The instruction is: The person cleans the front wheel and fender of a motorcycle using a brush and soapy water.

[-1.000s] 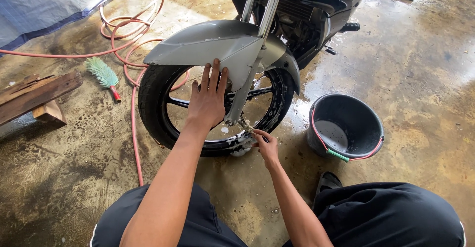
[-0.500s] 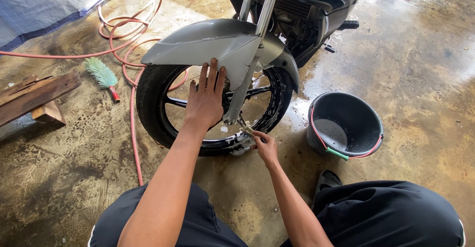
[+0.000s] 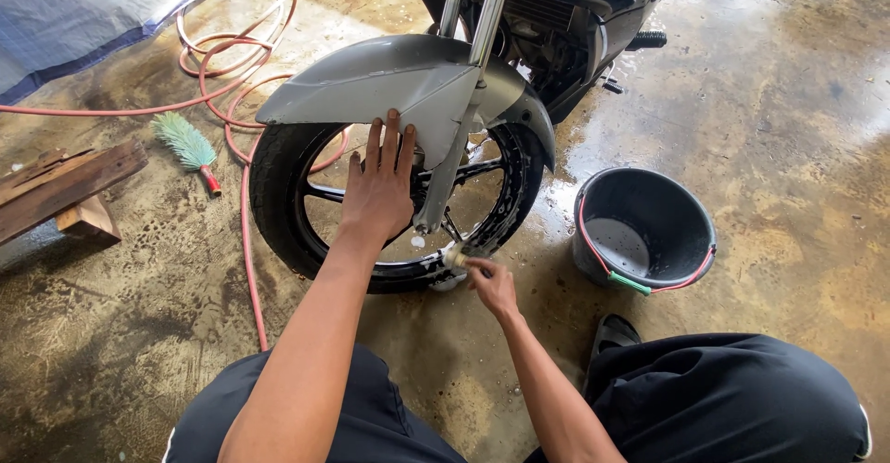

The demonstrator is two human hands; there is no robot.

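- Since the earlier frame the left hand (image 3: 378, 194) has barely shifted; it stays flat on the front wheel (image 3: 389, 208) at the middle of the frame, while the right hand (image 3: 491, 284) has edged slightly along the lower rim.
- Left grip is spread: fingers extended upward, their tips touching the lower edge of the grey mudguard (image 3: 389, 83), palm over the spokes.
- Right grip is pinched together on a small pale scrubbing piece (image 3: 454, 258), pressed against the soapy bottom of the wheel just right of centre.
- Wheel stands upright on the wet concrete floor (image 3: 788, 148), held in the scooter's fork (image 3: 464, 120), which runs up to the top centre.
- Dark bucket (image 3: 644, 231) with a red handle and some water sits on the floor at the right, near the wheel but apart from it.
- Red hose (image 3: 243, 185) loops at the upper left and passes behind the tyre; a green brush (image 3: 185, 143) lies beside it, with wooden planks (image 3: 65, 185) at the left edge.
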